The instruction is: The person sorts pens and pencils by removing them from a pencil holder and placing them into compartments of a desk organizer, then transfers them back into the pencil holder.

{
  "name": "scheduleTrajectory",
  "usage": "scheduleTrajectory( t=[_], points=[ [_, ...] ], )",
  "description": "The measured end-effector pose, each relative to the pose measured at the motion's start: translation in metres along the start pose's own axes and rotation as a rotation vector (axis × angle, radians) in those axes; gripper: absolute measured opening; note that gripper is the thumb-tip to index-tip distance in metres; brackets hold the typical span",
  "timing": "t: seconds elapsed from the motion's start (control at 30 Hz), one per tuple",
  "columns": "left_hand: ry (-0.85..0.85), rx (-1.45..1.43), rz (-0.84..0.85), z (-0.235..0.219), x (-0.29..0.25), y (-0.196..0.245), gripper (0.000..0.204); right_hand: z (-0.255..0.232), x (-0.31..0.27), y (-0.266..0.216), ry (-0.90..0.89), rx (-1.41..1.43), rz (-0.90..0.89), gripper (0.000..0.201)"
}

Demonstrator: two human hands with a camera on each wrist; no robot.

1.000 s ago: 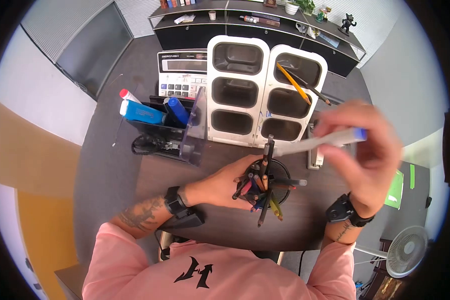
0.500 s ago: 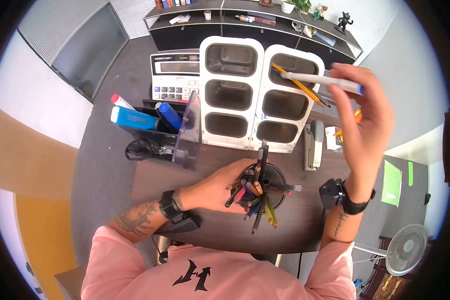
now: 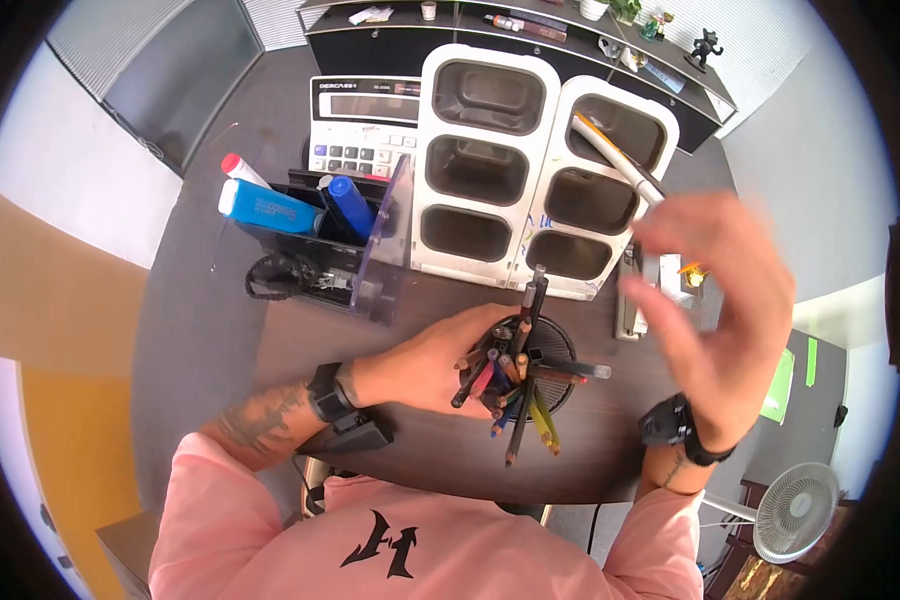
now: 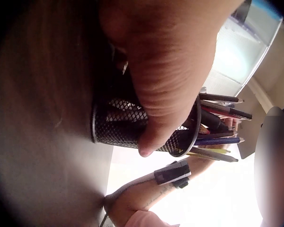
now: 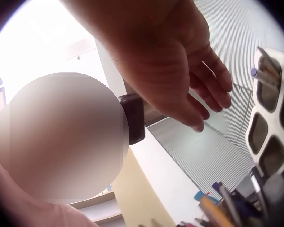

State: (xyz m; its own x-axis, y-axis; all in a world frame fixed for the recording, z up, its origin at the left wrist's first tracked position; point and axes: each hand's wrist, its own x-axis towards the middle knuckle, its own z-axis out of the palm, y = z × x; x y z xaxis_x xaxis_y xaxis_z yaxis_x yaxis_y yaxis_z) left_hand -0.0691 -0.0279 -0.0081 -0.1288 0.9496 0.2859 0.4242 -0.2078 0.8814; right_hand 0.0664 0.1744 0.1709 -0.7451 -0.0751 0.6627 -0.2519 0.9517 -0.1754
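Note:
My left hand (image 3: 435, 362) (image 4: 168, 80) grips the side of a black mesh cup (image 3: 568, 345) (image 4: 116, 135), its thumb lying across the mesh in the left wrist view. Pencils and pens fan out over the cup's rim. A white marker (image 3: 618, 158) with a blue end leans in the top right compartment of the white six-compartment organizer (image 3: 542, 190), beside a yellow pencil (image 3: 592, 128). In the right wrist view the marker (image 5: 263, 77) stands clear of my right hand (image 3: 720, 310) (image 5: 180, 71), whose bent fingers and thumb are apart with nothing between them.
Left of the organizer are a calculator (image 3: 365, 133) and a desk caddy (image 3: 315, 262) with a blue marker, a light-blue item and a black cable. A stapler (image 3: 629, 300) and small white box (image 3: 673, 277) lie right. A shelf (image 3: 390, 40) stands behind; a fan is at lower right.
The white marker has gone from my right hand's fingers into the organizer's top right compartment. My right hand has let go and moved down from it. My left hand still grips the cup.

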Motion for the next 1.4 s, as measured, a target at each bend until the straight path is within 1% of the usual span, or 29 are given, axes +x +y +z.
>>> scheduleTrajectory(
  t=[0.07,0.1,0.17,0.2,0.23,0.3,0.33,0.4,0.47,0.53,0.57,0.6,0.63,0.7,0.73,0.77,0.8,0.87,0.9,1.0,1.07,1.1,1.17,1.2,1.33,1.4],
  points=[
    [0.015,-0.005,0.017,-0.001,0.0,0.001,0.105,0.004,-0.004,-0.016,-0.181,0.23,0.114,0.042],
    [0.024,-0.008,0.042,-0.001,0.0,0.002,0.104,0.01,-0.002,-0.021,-0.185,0.23,0.116,0.042],
    [0.009,-0.007,0.056,-0.004,0.0,0.003,0.102,0.022,-0.001,-0.028,-0.377,0.32,0.306,0.042],
    [-0.006,0.002,0.071,-0.006,0.0,0.004,0.1,0.028,-0.002,-0.025,-0.431,0.301,0.284,0.036],
    [-0.002,0.005,0.073,-0.007,0.001,0.008,0.1,0.033,-0.004,-0.021,-0.43,0.301,0.279,0.036],
    [-0.06,-0.064,0.001,-0.011,0.003,0.015,0.096,0.039,-0.007,-0.012,-0.656,0.339,0.2,0.021],
    [-0.058,-0.064,-0.001,-0.011,0.003,0.014,0.096,0.04,-0.005,-0.01,-0.644,0.361,0.17,0.016],
    [-0.033,-0.073,0.053,-0.009,0.003,0.011,0.095,0.036,-0.002,-0.008,-0.617,0.407,0.158,0.016],
    [-0.042,-0.054,0.057,-0.009,0.005,0.011,0.096,0.024,0.0,-0.007,-0.591,0.449,0.145,0.016],
    [-0.043,-0.032,0.063,-0.011,0.006,0.013,0.097,0.003,0.0,-0.006,-0.439,0.369,0.137,0.018],
    [-0.088,-0.059,-0.016,-0.012,0.007,0.015,0.099,-0.009,0.002,-0.006,-0.444,0.369,0.133,0.018],
    [-0.134,-0.086,-0.097,-0.013,0.007,0.016,0.1,-0.022,0.004,-0.007,-0.315,0.314,0.107,0.018],
    [-0.128,-0.088,-0.099,-0.012,0.005,0.013,0.1,-0.031,0.002,-0.007,-0.186,0.259,0.081,0.018],
    [-0.026,0.005,0.115,-0.007,0.003,0.006,0.103,-0.039,-0.01,-0.012,0.061,0.191,0.192,0.02],
    [-0.026,0.002,0.116,-0.007,0.003,0.006,0.103,-0.039,-0.012,-0.014,0.139,0.178,0.245,0.02],
    [-0.048,-0.034,0.08,-0.007,0.004,0.007,0.104,-0.037,-0.01,-0.014,0.137,0.176,0.247,0.02],
    [-0.071,-0.067,0.045,-0.007,0.004,0.007,0.105,-0.03,-0.007,-0.013,0.156,0.056,0.197,0.021],
    [-0.065,-0.054,0.056,-0.006,0.004,0.004,0.105,-0.013,0.001,-0.014,0.18,-0.149,0.116,0.023],
    [-0.059,-0.042,0.064,-0.006,0.004,0.004,0.105,-0.009,0.0,-0.014,0.134,-0.139,0.178,0.02],
    [-0.055,-0.024,0.084,-0.009,0.003,0.01,0.105,0.011,0.002,-0.011,0.147,-0.19,0.216,0.019],
    [-0.065,-0.025,0.063,-0.007,0.004,0.005,0.105,0.022,0.002,-0.005,0.081,-0.241,0.113,0.018],
    [-0.075,-0.025,0.042,-0.006,0.004,0.004,0.105,0.028,0.001,-0.002,0.079,-0.241,0.112,0.018],
    [-0.072,-0.026,0.05,-0.006,0.004,0.004,0.105,0.037,-0.001,0.003,-0.08,-0.196,0.144,0.019],
    [-0.069,-0.028,0.057,-0.007,0.004,0.005,0.105,0.036,-0.001,0.002,-0.142,-0.174,0.2,0.022],
    [-0.061,-0.092,0.0,-0.006,0.004,0.007,0.105,0.03,-0.002,-0.002,-0.177,-0.132,0.236,0.023],
    [-0.087,-0.06,-0.004,-0.008,0.005,0.007,0.104,0.024,-0.002,-0.005,-0.212,-0.073,0.194,0.029]
  ],
)
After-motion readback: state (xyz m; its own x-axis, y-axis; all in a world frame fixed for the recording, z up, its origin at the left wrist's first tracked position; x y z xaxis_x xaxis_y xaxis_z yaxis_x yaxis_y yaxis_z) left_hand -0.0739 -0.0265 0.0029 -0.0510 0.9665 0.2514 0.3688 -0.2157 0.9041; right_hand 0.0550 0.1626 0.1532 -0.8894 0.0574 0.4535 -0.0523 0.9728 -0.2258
